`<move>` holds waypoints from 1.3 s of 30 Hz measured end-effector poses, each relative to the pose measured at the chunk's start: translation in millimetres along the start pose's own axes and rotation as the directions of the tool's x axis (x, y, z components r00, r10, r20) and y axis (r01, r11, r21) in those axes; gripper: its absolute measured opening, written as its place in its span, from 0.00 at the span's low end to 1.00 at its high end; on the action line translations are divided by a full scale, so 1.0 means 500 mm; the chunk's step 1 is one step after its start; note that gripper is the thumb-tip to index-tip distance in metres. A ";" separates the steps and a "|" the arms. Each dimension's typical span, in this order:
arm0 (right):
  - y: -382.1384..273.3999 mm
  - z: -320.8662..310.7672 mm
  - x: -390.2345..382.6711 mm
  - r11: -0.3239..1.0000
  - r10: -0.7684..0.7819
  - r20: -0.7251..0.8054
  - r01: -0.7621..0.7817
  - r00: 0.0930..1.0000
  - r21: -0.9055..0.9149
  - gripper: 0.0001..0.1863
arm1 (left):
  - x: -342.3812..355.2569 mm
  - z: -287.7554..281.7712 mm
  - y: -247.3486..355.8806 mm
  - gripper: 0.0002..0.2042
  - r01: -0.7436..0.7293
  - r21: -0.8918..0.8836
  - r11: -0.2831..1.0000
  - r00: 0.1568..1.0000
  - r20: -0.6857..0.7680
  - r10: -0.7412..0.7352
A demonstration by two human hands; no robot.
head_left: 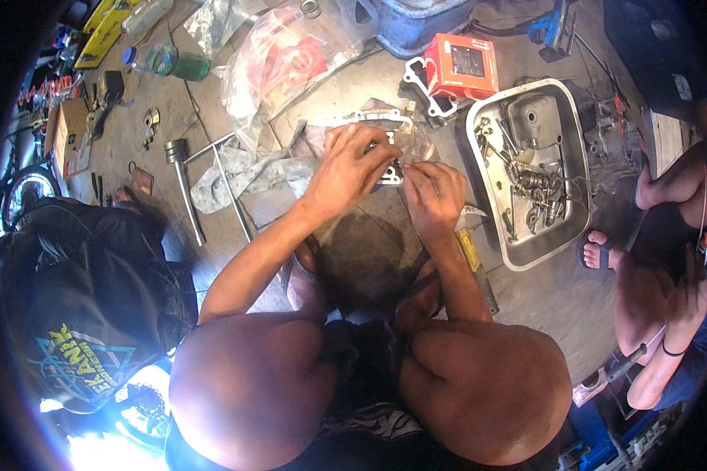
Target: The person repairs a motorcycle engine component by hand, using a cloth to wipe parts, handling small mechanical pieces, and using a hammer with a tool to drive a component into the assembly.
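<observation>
My left hand is closed, thumb and fingertips pinched together. Close beside it, my right hand also pinches with its fingertips. Whatever is between the fingers is too small to make out. Beneath both hands lies a pale metal engine part or gasket with holes along its edge, partly covered by my fingers. To its left a crumpled grey rag is spread on the floor. A steel tray of loose bolts, gears and other metal parts stands to the right.
A red box sits beyond the tray, next to a gasket. Clear plastic bags, a green-tinted bottle and a blue bin are further off. A long socket wrench lies left. Another person squats at right.
</observation>
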State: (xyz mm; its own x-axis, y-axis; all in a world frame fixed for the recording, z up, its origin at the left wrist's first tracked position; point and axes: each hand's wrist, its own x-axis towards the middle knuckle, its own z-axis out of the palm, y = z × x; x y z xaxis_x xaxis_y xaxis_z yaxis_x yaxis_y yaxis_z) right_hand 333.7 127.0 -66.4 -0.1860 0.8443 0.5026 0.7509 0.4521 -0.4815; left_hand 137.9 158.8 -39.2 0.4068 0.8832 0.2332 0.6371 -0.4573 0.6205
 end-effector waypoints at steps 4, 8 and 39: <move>-0.001 -0.004 0.001 0.999 -0.028 0.048 0.030 0.998 -0.035 0.12 | -0.004 -0.008 0.003 0.12 -0.051 0.068 0.996 0.999 0.005 0.051; 0.003 -0.005 -0.007 0.999 0.002 0.095 0.001 0.995 -0.036 0.12 | 0.000 0.003 -0.003 0.12 -0.066 0.055 0.996 0.997 -0.028 0.068; 0.021 0.014 0.002 0.964 -0.043 0.070 0.023 0.997 0.267 0.19 | 0.069 -0.014 -0.033 0.12 -0.085 -0.055 0.995 0.968 0.233 0.095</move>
State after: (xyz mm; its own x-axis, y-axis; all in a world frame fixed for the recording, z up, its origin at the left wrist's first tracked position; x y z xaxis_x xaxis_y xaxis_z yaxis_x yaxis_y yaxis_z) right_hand 337.0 134.3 -75.8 -0.2624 0.8421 0.4712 0.5503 0.5317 -0.6438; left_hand 136.7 197.5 -36.2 0.6070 0.7870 0.1105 0.5633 -0.5242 0.6387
